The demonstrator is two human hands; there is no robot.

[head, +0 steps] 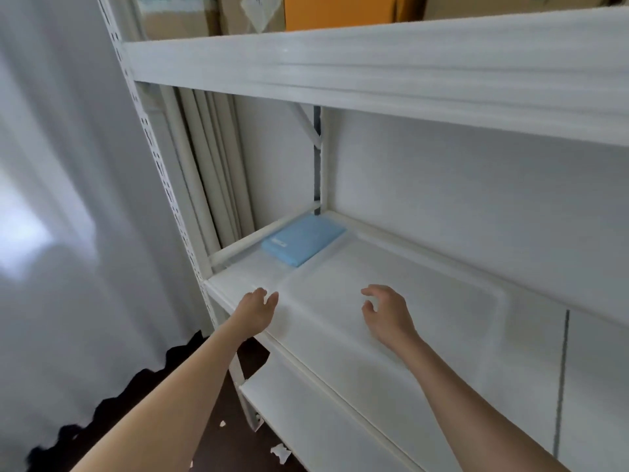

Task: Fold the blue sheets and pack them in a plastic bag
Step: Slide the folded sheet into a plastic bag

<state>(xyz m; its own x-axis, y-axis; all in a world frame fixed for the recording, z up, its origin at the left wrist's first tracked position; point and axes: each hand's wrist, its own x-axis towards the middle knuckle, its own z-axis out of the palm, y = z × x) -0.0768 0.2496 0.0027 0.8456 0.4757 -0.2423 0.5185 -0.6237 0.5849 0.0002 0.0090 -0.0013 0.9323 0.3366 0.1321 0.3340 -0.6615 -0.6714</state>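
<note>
A flat folded blue sheet pack [303,239], seemingly in clear plastic with a small label, lies at the back left corner of a white shelf [391,301]. My left hand [256,308] hovers at the shelf's front left edge, fingers relaxed and holding nothing. My right hand [386,311] hangs over the middle of the shelf with its fingers loosely curled and holds nothing. Both hands are well short of the blue pack.
The white metal rack has an upper shelf beam [374,69] overhead with cardboard boxes [333,10] above and a lower shelf [323,420] below. White curtain [68,233] hangs at left. Paper scraps [280,453] lie on the dark floor.
</note>
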